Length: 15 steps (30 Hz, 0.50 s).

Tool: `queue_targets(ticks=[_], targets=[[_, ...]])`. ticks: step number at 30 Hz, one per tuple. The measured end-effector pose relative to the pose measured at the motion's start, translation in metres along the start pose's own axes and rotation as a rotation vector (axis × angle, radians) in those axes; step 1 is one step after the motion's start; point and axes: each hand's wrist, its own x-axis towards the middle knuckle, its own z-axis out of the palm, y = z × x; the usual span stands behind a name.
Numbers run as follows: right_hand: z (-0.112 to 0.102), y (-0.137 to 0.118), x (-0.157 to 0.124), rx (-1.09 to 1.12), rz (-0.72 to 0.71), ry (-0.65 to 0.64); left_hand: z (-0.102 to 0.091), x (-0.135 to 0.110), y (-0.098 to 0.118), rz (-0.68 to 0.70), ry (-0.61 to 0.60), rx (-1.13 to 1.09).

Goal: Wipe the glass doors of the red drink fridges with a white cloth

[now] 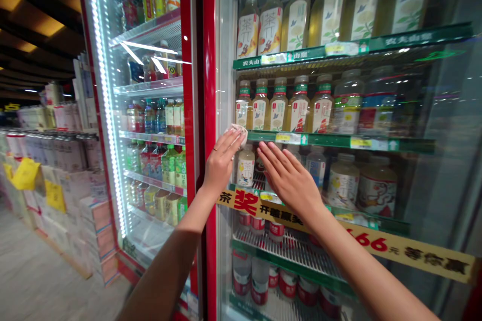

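Note:
My left hand (222, 158), with a ring on one finger, presses a crumpled whitish cloth (238, 135) against the glass door (414, 175) of a drinks fridge, near its red left frame (210, 85). Just right of it, my right hand (288, 173) lies against the same glass with its fingers stretched out and nothing in them. Behind the glass, bottled drinks (278, 105) stand in rows on green-edged shelves. A yellow printed strip (425, 256) runs across the door beneath my hands, partly covered by my right forearm.
Left of the red frame stands a second lit fridge (150, 83) with several shelves of bottles. Farther left, stacked boxes and goods (68, 150) with yellow signs (55, 195) line the grey floor (33, 281).

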Motion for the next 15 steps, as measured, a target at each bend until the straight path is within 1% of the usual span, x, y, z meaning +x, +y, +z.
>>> queue_targets(ticks=[3, 5, 6, 8, 10, 12, 13, 15], targets=[[0.0, 0.0, 0.001, 0.029, -0.005, 0.0, -0.005, 0.018, -0.024, -0.069, 0.038, -0.001], [-0.001, 0.0, 0.002, 0.054, 0.002, -0.005, -0.005, 0.03, -0.033, -0.082, 0.049, -0.001], [-0.001, 0.0, 0.002, 0.065, 0.002, -0.006, -0.005, 0.033, -0.033, -0.075, 0.042, 0.002], [-0.001, 0.0, 0.004, 0.075, -0.003, -0.003, -0.006, 0.031, -0.029, -0.026, 0.002, 0.002], [0.0, -0.002, 0.007, 0.077, -0.018, 0.006, -0.007, 0.022, -0.02, 0.054, -0.049, -0.005], [0.003, -0.004, 0.012, 0.074, -0.042, 0.015, -0.008, 0.013, -0.014, 0.118, -0.069, -0.006], [0.005, -0.006, 0.014, 0.069, -0.055, 0.021, -0.008, 0.012, -0.014, 0.144, -0.07, -0.002], [0.009, -0.009, 0.017, 0.056, -0.072, 0.026, -0.009, 0.019, -0.019, 0.167, -0.068, 0.012]])
